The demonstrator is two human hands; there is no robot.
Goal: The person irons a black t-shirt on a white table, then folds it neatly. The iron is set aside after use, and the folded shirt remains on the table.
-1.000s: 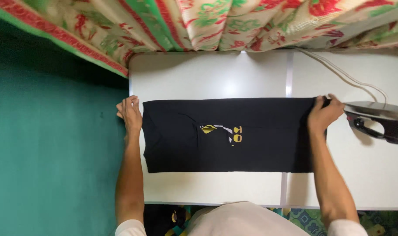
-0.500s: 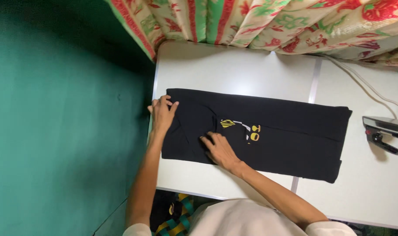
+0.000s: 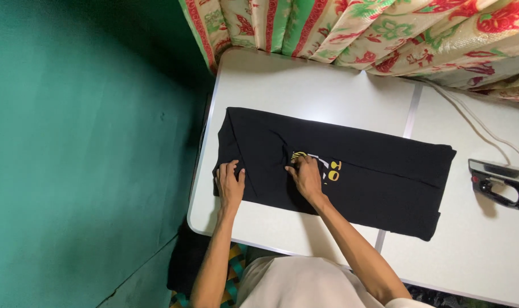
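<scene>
left hand [image 3: 230, 181] moved to near edge | black shirt [image 3: 373, 171] folded long, flat

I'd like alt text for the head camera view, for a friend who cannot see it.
Seen from above, a person presses both hands on a black folded garment lying on a white table: the left hand near its left end, the right hand by a yellow print. A clothes iron rests at the table's right, a floral curtain hangs behind, and a green wall stands left.
</scene>
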